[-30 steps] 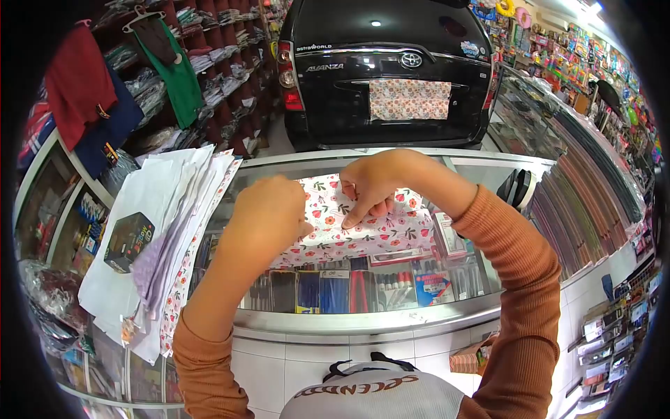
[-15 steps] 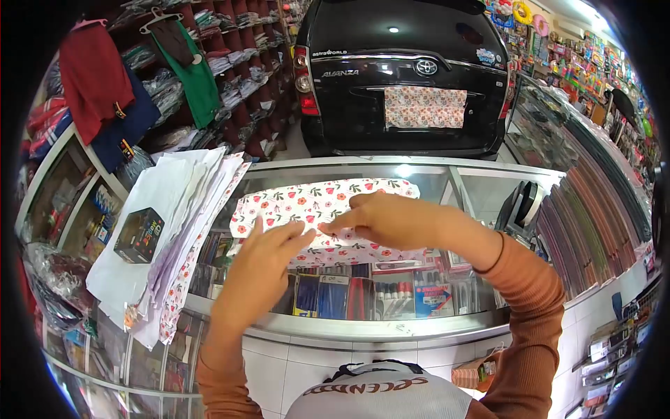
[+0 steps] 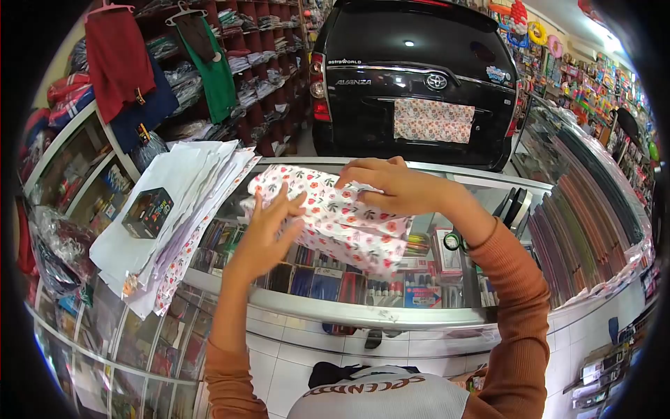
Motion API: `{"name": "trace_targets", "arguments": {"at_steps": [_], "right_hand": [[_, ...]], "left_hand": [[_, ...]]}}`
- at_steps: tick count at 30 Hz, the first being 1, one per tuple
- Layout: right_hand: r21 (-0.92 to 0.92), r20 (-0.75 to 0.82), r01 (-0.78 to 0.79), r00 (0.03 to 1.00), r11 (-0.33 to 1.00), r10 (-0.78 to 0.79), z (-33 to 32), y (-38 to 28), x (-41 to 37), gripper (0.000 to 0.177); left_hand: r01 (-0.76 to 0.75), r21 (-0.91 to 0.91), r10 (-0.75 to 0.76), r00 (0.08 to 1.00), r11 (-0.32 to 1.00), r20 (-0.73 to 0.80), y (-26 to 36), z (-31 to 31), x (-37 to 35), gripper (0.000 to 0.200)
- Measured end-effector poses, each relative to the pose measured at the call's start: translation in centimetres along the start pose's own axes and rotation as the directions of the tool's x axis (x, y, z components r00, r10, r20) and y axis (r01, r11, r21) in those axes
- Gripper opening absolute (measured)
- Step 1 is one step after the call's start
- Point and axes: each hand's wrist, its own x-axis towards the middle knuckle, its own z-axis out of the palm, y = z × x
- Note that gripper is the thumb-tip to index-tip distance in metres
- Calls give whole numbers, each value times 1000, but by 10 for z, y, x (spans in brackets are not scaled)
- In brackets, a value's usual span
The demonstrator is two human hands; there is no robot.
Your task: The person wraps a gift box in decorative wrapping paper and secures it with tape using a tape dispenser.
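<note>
A package in white floral wrapping paper [image 3: 335,209] lies askew over the glass counter, its near right side blurred by motion. My left hand [image 3: 265,234] touches its left end with fingers and thumb spread apart. Across the far edge and top of the package, my right hand [image 3: 391,185] rests with its fingers bent over the paper. A loose flap of paper shows along the package's near side. Whatever is inside the wrapping is hidden.
Left of the package lies a stack of paper sheets [image 3: 181,202] with a small black box [image 3: 148,213] on top. A black tape dispenser [image 3: 515,209] and a green ring-shaped handle [image 3: 452,241] are to the right. Beyond the glass counter [image 3: 433,315] stands a black car [image 3: 419,70].
The package has turned clockwise, its right end swinging nearer to me. Both hands have moved with it, and my left hand's fingers have spread. The green handle has come into view.
</note>
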Motion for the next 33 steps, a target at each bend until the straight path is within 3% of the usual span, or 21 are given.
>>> {"name": "trace_targets", "arguments": {"at_steps": [1, 3, 4, 7, 8, 11, 13, 15, 16, 19, 20, 23, 24, 26, 28, 30, 31, 33], "right_hand": [[34, -6, 19, 1000, 999, -19, 12, 8, 0, 39], [107, -17, 62, 998, 992, -60, 42, 22, 1, 42], [256, -8, 47, 999, 966, -46, 53, 27, 2, 46], [-4, 20, -169, 985, 986, 169, 43, -13, -3, 47], [28, 25, -124, 992, 992, 124, 43, -12, -2, 49], [231, -232, -73, 964, 970, 127, 69, -17, -1, 53], [182, -223, -117, 962, 976, 157, 87, -23, -1, 52], [187, -267, -113, 950, 976, 161, 98, -29, 0, 51], [219, -256, -36, 962, 975, 93, 102, -18, 4, 49], [-77, -184, -73, 981, 994, 58, 74, -25, 3, 51], [-61, -274, -11, 962, 998, -6, 68, -29, 5, 50], [117, -245, 115, 966, 986, -83, 78, -16, 19, 49], [144, -276, 198, 949, 970, -153, 84, -13, 24, 55], [113, -264, 174, 954, 978, -140, 88, -12, 21, 56], [111, -285, 177, 948, 978, -140, 92, -10, 21, 56], [-47, -208, 107, 972, 993, -114, 78, -21, 20, 56], [-131, -172, 75, 980, 989, -97, 73, -25, 20, 55], [-244, -245, 145, 948, 959, -205, 80, -18, 23, 53]], "left_hand": [[-1, -85, 2, 1000, 996, 13, -11, -1, 5, 26], [-55, -17, 54, 998, 998, -19, -25, 1, 17, 22], [-82, 22, 82, 996, 996, -32, -28, 1, 19, 22], [-42, 275, 74, 992, 960, -106, -21, 1, 20, 23], [18, 322, 22, 993, 947, -120, -13, 1, 17, 34], [54, -94, -72, 977, 994, -200, 31, 19, -3, 51], [43, 46, -41, 998, 998, -52, 37, 25, -14, 65], [20, 4, -20, 999, 1000, -36, 27, 23, -14, 64], [13, -13, -13, 999, 1000, -33, 21, 20, -14, 64], [-2, -38, 1, 999, 999, -36, 14, 15, -14, 63], [1, -30, -2, 999, 1000, -49, 15, 17, -14, 62], [20, -11, -21, 994, 1000, -111, 12, 26, -16, 66], [43, 21, -40, 990, 999, -134, 11, 31, -16, 69], [86, 60, -72, 978, 995, -198, 15, 36, -19, 77], [158, -41, -163, 950, 987, -267, 27, 39, -20, 81], [201, -51, -206, 920, 978, -334, 28, 43, -24, 86], [230, -148, -268, 903, 962, -336, 28, 45, -27, 87], [274, -337, -385, 863, 901, -327, 27, 53, -34, 88]]}}
